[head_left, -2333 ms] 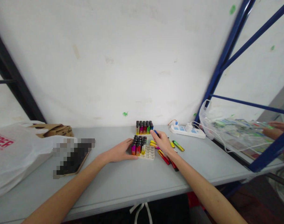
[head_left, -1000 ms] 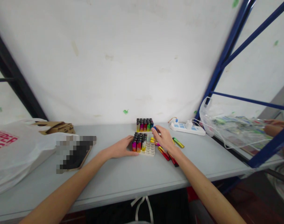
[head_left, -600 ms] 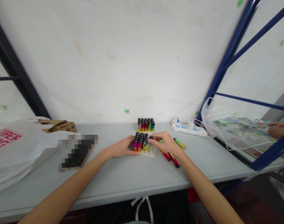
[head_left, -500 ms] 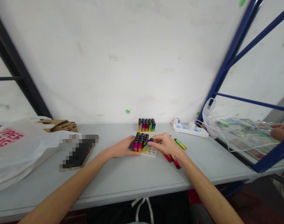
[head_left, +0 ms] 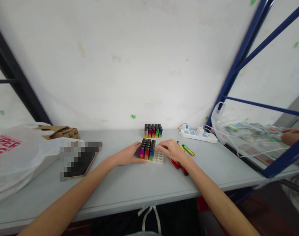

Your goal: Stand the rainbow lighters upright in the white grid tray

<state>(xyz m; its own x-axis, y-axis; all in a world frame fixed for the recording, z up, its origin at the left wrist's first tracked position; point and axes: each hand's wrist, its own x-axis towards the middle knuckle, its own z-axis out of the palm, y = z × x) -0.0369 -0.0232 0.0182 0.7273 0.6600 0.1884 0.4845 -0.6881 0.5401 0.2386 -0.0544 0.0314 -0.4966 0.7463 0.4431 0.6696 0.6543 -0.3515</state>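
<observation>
A white tray (head_left: pixel 160 159) with round slots stands on the grey table. Upright lighters (head_left: pixel 147 152) with black tops fill its left part, while slots at its right show bare. My left hand (head_left: pixel 129 154) is spread round the left side of the tray, thumb at its front edge. My right hand (head_left: pixel 172 149) hovers over the right slots, fingers bent together; whether anything is between them is hidden. Loose red lighters (head_left: pixel 174 164) lie beneath and beside it, with a green one (head_left: pixel 188 149) farther right. Behind stands a second block of upright lighters (head_left: pixel 153 131).
A power strip (head_left: pixel 198 135) with plugs lies at the back right. On the left are a phone (head_left: pixel 84 160), a white plastic bag (head_left: pixel 29 157) and brown cardboard (head_left: pixel 63 132). A blue frame (head_left: pixel 228 85) and another person's hand (head_left: pixel 290 136) are at the right.
The tilted lighter that my right hand held now stands upright in the tray, its blue side showing at the front. My right hand has risen slightly off it. The view has shifted a little.
</observation>
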